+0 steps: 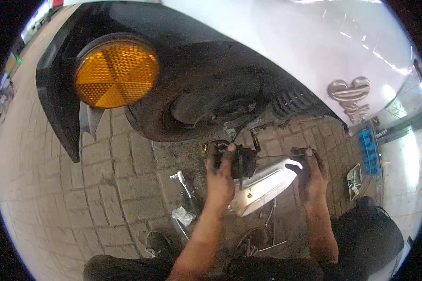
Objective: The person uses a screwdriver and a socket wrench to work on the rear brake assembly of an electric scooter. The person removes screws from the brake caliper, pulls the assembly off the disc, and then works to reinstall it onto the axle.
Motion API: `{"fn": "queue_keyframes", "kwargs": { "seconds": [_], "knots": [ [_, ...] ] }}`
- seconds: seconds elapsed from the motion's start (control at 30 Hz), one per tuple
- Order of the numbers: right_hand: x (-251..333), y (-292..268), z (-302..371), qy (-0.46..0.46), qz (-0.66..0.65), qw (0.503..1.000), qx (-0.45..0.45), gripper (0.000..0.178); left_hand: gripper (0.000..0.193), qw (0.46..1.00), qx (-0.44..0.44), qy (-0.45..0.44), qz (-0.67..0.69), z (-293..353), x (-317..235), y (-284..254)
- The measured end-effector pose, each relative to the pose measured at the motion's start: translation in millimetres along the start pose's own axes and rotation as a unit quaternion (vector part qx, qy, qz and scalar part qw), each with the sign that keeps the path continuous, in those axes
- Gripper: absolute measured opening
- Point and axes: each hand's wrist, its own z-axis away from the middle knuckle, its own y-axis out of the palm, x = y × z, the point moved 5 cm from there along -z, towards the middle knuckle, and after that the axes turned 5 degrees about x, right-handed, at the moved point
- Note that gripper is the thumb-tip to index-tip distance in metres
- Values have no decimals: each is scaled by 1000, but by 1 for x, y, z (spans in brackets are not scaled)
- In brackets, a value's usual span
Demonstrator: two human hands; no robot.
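Note:
My left hand point(221, 164) is closed round a dark, blocky metal part point(247, 161), possibly a brake caliper, below the scooter's wheel point(173, 107). My right hand point(313, 168) is closed on the right end of a tool with a thin straight shaft point(279, 156); its handle is mostly hidden by the fingers. The shaft runs left to the dark part. Between and just below my hands a silvery exhaust cover point(265, 189) slants upward to the right; whether either hand touches it I cannot tell.
A large orange round reflector point(117, 74) and white body panel point(295, 42) overhang the work. On the paving lie a ratchet point(184, 182), a crumpled clear plastic bag point(183, 216) and a T-shaped wrench point(273, 243). A metal tray point(354, 181) and blue bin point(370, 152) stand right.

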Motion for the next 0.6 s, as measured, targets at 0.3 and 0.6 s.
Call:
{"fn": "queue_keyframes", "kwargs": {
  "seconds": [0.3,0.6],
  "knots": [
    [8,-4,-2,-98,-122,960,230,35,35,947,111,-165,253,0,5,19],
    [32,33,-7,-63,-253,910,324,35,33,932,163,-154,285,9,-5,19]
  ]
}}
